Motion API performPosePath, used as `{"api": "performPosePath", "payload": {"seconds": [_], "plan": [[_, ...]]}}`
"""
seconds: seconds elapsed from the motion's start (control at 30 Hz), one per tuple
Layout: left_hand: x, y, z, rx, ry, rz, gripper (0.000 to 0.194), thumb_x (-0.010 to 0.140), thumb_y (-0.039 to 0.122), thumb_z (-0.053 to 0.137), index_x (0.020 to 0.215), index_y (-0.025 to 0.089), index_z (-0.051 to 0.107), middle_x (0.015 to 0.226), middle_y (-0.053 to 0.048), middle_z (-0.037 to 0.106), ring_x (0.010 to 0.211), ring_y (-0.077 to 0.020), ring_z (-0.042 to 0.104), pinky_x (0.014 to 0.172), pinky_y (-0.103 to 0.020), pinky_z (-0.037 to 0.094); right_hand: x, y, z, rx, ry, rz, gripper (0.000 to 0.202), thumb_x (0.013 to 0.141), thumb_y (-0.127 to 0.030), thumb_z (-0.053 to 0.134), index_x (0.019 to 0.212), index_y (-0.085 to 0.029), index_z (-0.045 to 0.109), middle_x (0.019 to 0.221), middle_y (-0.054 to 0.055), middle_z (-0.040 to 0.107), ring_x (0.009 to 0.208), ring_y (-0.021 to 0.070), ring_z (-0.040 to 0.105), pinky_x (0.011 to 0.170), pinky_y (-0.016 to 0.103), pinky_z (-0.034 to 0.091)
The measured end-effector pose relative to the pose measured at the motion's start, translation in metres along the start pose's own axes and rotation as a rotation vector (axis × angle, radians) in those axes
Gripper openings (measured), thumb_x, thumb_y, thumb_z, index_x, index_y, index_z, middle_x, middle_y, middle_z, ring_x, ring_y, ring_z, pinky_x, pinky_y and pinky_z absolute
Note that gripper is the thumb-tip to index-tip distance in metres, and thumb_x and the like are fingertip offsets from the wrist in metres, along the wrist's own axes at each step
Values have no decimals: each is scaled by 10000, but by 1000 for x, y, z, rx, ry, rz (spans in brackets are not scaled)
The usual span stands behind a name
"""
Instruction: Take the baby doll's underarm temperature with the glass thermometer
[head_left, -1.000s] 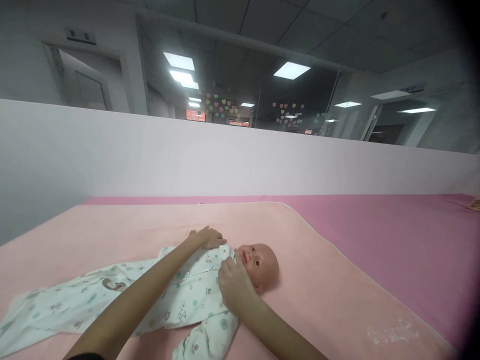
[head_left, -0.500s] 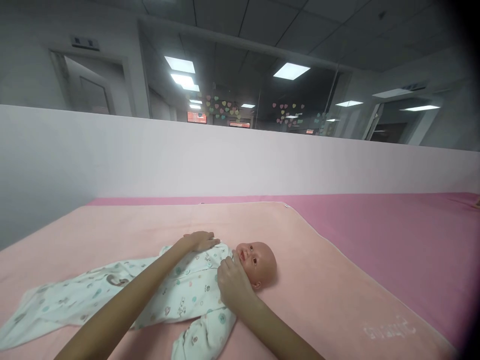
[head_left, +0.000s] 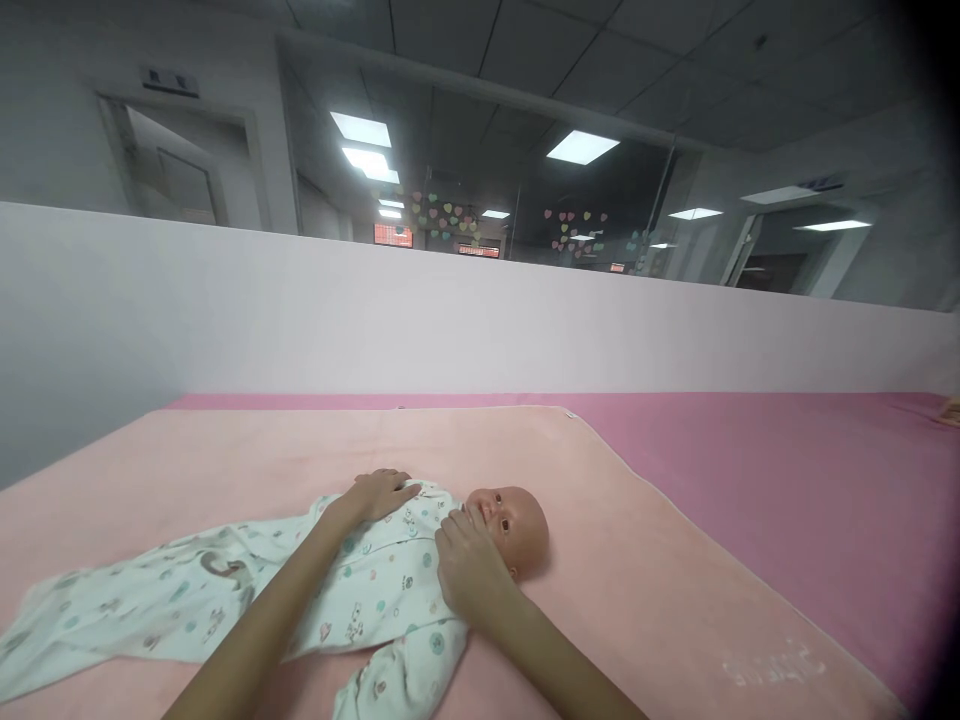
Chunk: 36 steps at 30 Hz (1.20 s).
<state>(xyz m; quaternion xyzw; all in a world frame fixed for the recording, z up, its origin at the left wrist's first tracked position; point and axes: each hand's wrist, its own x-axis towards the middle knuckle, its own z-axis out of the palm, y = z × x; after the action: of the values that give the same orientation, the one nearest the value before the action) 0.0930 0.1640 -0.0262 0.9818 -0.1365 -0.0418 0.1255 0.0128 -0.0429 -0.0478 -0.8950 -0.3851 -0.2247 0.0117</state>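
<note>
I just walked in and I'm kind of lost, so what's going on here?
A person has both hands on a baby doll in a patterned white outfit. The left hand rests on the far side of its upper body, while the right hand, fingers bent, is at the neckline by the chin. The doll lies face up on a peach blanket, its head toward the right. Whether the fingers grip the cloth isn't clear.
</note>
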Motion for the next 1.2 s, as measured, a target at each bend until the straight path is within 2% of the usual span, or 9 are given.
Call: {"api": "performPosePath", "payload": {"seconds": [0.1, 0.17, 0.23, 0.3, 0.4, 0.5, 0.63, 0.97, 1.2], "plan": [[0, -1, 1, 9, 30, 0, 610, 811, 630, 210, 1103, 227, 564, 1165, -86, 566, 1079, -268, 490, 885, -380, 351, 1, 26, -18, 203, 239, 76, 285, 795, -140, 407, 1046, -157, 542, 1059, 93, 578, 1076, 215, 446, 1037, 447, 199], [0, -1, 3, 22, 55, 2, 588, 818, 615, 217, 1084, 231, 574, 1144, -81, 578, 1076, -266, 492, 887, -379, 349, 4, 56, -29, 372, 394, 258, 291, 822, -176, 385, 1067, -175, 541, 1052, 76, 596, 1039, 187, 485, 1043, 429, 213], [0, -2, 5, 29, 72, 11, 574, 822, 605, 219, 1077, 237, 578, 1125, -77, 588, 1074, -263, 493, 892, -384, 342, 8, 92, -32, 568, 456, 480, 269, 810, -240, 417, 1018, -165, 570, 1026, 91, 610, 1004, 201, 516, 983, 419, 311], [0, -3, 7, 26, 85, 11, 572, 823, 604, 221, 1087, 241, 575, 1122, -78, 589, 1076, -265, 490, 893, -394, 336, 10, 126, -25, 896, 367, 645, 258, 776, -308, 482, 953, -160, 597, 979, 96, 626, 931, 203, 561, 896, 388, 403], [-1, -2, 8, 19, 95, -5, 570, 820, 607, 230, 1092, 245, 575, 1122, -83, 589, 1069, -272, 488, 893, -414, 327, 8, 157, 0, 1502, 47, 671, 336, 741, -391, 551, 933, -124, 619, 943, 118, 642, 895, 205, 602, 886, 378, 419], [-2, -1, 9, 24, 108, -14, 556, 824, 599, 234, 1087, 249, 577, 1120, -82, 588, 1069, -271, 483, 902, -422, 316, 2, 162, 27, 1863, -107, 664, 401, 767, -457, 525, 951, -115, 621, 973, 123, 639, 956, 206, 597, 936, 366, 388], [-4, 2, 10, 37, 112, -26, 546, 829, 590, 234, 1100, 253, 568, 1116, -74, 587, 1077, -264, 475, 911, -412, 310, -5, 152, 50, 2037, -247, 737, 436, 798, -492, 472, 1004, -130, 602, 1011, 112, 632, 985, 223, 589, 935, 387, 386], [-3, 1, 10, 36, 99, -42, 559, 822, 605, 229, 1117, 266, 562, 1119, -62, 585, 1083, -262, 472, 914, -411, 315, -12, 149, 59, 2226, -469, 735, 561, 804, -581, 383, 1062, -126, 586, 1017, 132, 645, 980, 266, 592, 918, 433, 379], [-4, 3, 8, 44, 96, -31, 576, 820, 618, 207, 1103, 272, 570, 1105, -60, 593, 1062, -264, 482, 897, -408, 328, -14, 146, 68, 2288, -343, 691, 487, 817, -497, 432, 1138, -150, 551, 1116, 114, 606, 1055, 259, 552, 954, 438, 351]]}}
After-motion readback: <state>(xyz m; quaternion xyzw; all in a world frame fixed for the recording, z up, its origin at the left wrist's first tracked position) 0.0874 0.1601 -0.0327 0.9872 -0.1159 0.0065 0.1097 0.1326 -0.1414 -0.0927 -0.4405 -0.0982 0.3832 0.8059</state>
